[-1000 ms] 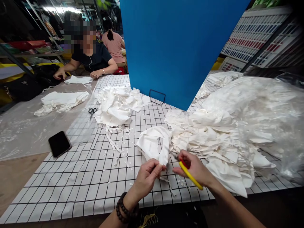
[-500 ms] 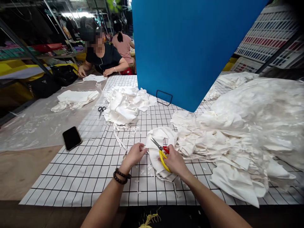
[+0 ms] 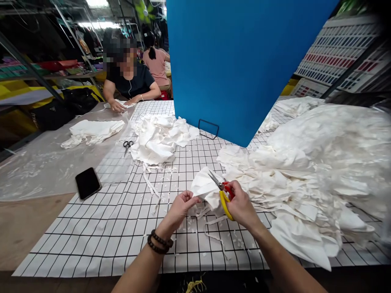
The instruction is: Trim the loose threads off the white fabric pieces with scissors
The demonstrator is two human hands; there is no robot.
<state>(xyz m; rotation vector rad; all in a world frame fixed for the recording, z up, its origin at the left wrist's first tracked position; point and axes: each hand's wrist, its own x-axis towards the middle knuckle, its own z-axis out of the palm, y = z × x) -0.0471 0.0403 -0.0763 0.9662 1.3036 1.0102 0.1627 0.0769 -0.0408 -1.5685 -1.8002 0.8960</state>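
Observation:
In my right hand is a pair of scissors with one yellow and one red handle loop, blades pointing up and left over white cloth. My left hand pinches the near left edge of that white cloth piece, which is partly lifted off the checked tablecloth. Thin white straps trail from the cloth below my hands. Small white scraps lie scattered under and around it. I cannot tell whether the blades touch the cloth.
A large heap of white cloth fills the right side, with clear plastic over its back. Another cloth pile sits ahead, beside black scissors. A phone lies left. A blue board stands behind. A co-worker handles white cloth.
My left hand now pinches the cloth, which is raised and folded over. My right hand has moved slightly right with the scissors. The co-worker's hands have drawn together.

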